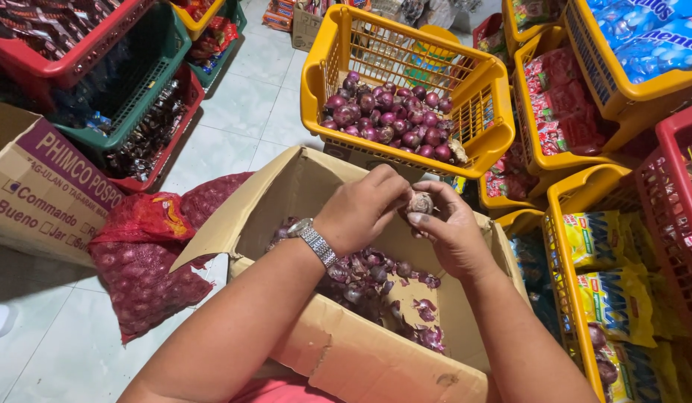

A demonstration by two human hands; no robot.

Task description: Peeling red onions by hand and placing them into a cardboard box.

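- Head view: your left hand (359, 211) and right hand (452, 233) meet above the open cardboard box (338, 339), both closed in a narrow pinch around one small onion (421, 203), which sits between your fingertips over the far side of the box.
- That grip is light, so a hard pull on the skin could, I judge, pop the onion free; it would land among the purple peelings (376, 276) on the box floor.
- The yellow basket (323, 71) of peeled onions stands just beyond the far wall of the box; a careless toss could hit its rim and bounce onto the tiled floor (241, 112).
- The red mesh sack (141, 261) lies against the left flap of the box; a nudge from your left elbow could shift it.
- Your wristwatch (314, 240) hangs over the peelings, and scraps may cling to it.
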